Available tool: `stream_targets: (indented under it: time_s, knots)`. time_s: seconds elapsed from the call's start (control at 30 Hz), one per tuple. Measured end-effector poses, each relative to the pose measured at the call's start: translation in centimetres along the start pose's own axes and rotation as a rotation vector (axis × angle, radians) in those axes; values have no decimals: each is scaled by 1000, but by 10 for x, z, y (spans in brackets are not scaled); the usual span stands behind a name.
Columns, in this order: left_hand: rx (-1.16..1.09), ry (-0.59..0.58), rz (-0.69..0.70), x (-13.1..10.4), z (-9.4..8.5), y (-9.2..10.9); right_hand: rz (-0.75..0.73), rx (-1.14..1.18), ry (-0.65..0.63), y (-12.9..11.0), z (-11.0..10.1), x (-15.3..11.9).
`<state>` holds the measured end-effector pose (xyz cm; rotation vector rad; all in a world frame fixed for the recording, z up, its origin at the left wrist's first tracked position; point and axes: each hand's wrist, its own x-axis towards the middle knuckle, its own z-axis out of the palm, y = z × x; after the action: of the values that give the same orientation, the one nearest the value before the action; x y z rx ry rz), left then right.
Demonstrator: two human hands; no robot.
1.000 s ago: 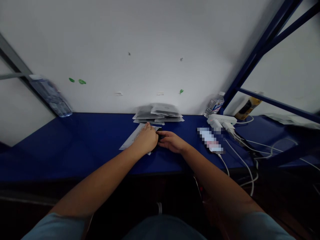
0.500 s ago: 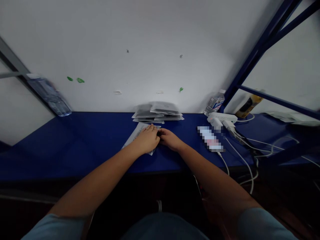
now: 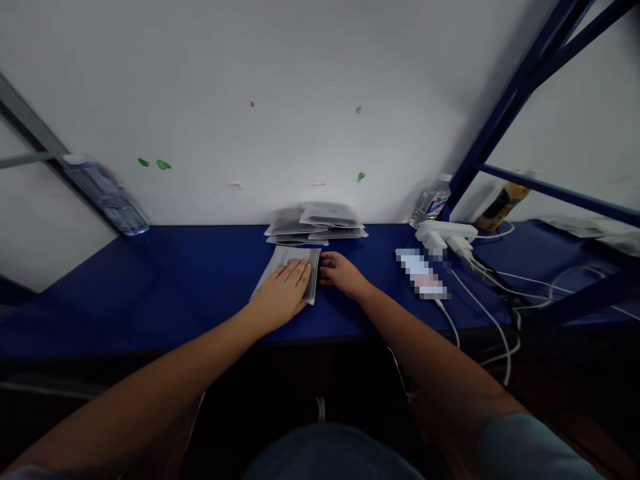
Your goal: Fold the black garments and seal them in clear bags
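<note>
A flat grey-white packet with dark print [image 3: 283, 259] lies on the blue table [image 3: 190, 287] near its front edge. My left hand [image 3: 286, 288] rests flat on top of it, fingers stretched out and a little apart. At the packet's right edge is my right hand [image 3: 343, 273], its fingers curved and spread, with nothing visible in them; whether its fingertips touch the packet is unclear. Just behind, against the wall, sits a pile of several similar packets [image 3: 330, 215].
A clear bottle [image 3: 107, 197] leans at the far left. On the right are a small bottle [image 3: 431, 200], a white power strip [image 3: 450, 231] with cables, a blurred-out phone [image 3: 421, 275] on a cable, and a yellow-labelled bottle [image 3: 505, 200] behind the blue frame [image 3: 520, 87].
My left hand has slid left and toward me across the packet, uncovering its right end. The packet now lies flatter. My two hands, close together before, are now apart.
</note>
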<state>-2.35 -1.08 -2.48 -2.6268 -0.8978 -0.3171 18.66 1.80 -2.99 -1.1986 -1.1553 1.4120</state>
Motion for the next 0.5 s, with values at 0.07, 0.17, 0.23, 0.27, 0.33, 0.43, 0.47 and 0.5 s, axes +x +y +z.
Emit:
stream_targets:
  time_s: [0.07,0.17,0.23,0.27,0.33,0.43,0.47,0.5]
  knots:
    - [38,-18,17,4,3,2,-17,-52,-41,-1,0,0]
    - [85,-48,44,5,5,3,-42,-125,-111,-3,-1,-2]
    - [104,-61,64,4,4,3,-48,-179,-136,-6,-2,-3]
    - [109,-65,76,3,4,3,-50,-207,-147,-8,-2,-4]
    - [113,-62,104,2,2,3,-53,-264,-188,-11,-1,-4]
    - [117,-51,131,2,0,5,-63,-385,-249,-16,0,-4]
    - [117,-48,136,2,0,5,-64,-440,-253,-17,1,-3]
    - [115,-47,141,3,0,5,-65,-492,-255,-18,2,-3]
